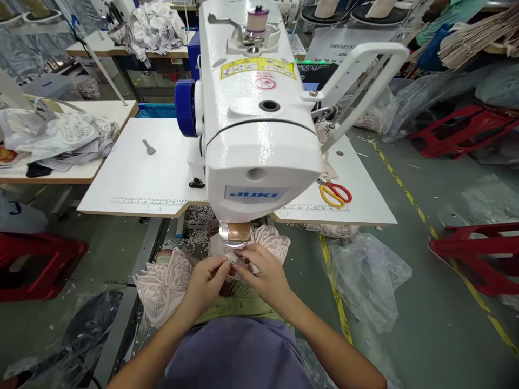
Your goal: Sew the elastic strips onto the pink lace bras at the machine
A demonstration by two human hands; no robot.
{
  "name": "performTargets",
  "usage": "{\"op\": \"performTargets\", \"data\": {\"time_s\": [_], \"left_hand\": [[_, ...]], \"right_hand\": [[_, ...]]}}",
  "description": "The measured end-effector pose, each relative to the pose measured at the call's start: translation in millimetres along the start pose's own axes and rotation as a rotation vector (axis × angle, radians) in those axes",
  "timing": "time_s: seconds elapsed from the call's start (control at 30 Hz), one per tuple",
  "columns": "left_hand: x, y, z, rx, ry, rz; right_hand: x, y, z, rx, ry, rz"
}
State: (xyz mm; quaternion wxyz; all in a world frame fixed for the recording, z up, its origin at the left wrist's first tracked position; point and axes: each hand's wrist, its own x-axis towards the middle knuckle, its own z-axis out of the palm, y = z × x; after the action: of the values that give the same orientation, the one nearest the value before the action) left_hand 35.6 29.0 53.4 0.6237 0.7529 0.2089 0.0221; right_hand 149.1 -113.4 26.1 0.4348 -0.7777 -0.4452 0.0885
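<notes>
A glossy white, rounded sewing machine (259,146) fills the upper centre. At lower centre, pale pink, scalloped lace cups (160,286) puff out beside the left hand (206,276) and right hand (263,271), both nearly closed. The machine's label (256,194) reads blue "JUKI". A small, flat, whitish tab (232,257) sits pinched between their fingertips, mid-frame.

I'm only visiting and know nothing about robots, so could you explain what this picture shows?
There's no robot here: a camera worn on a person's head looks forward and down at their own bare hands. The left hand pinches a small pale piece, and the right hand seems to hold it too. What it is, I can't tell. Pale lace fabric shows near both hands. The big white machine in front is a sewing machine marked JUKI. On its white table lie red-and-yellow-handled scissors at right and a small grey object at left.
</notes>
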Motion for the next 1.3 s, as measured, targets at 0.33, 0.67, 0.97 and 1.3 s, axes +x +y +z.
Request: {"op": "performTargets", "data": {"time_s": [0.33, 0.67, 0.97, 1.3], "left_hand": [[8, -2, 9.2, 0.123, 0.072, -0.055], [19, -15, -17.1, 0.146, -0.057, -0.181], [2, -7, -10.8, -0.254, -0.005, -0.22], [-2, -8, -7.8, -0.54, 0.041, -0.251]], "right_hand": [[-14, 1, 20, -0.031, 0.155, -0.08], [64, 142, -138, -0.701, 0.189, 0.427], [63, 163, -184, -0.776, -0.041, 0.59], [-82, 25, -85, -0.192, -0.338, 0.189]]}}
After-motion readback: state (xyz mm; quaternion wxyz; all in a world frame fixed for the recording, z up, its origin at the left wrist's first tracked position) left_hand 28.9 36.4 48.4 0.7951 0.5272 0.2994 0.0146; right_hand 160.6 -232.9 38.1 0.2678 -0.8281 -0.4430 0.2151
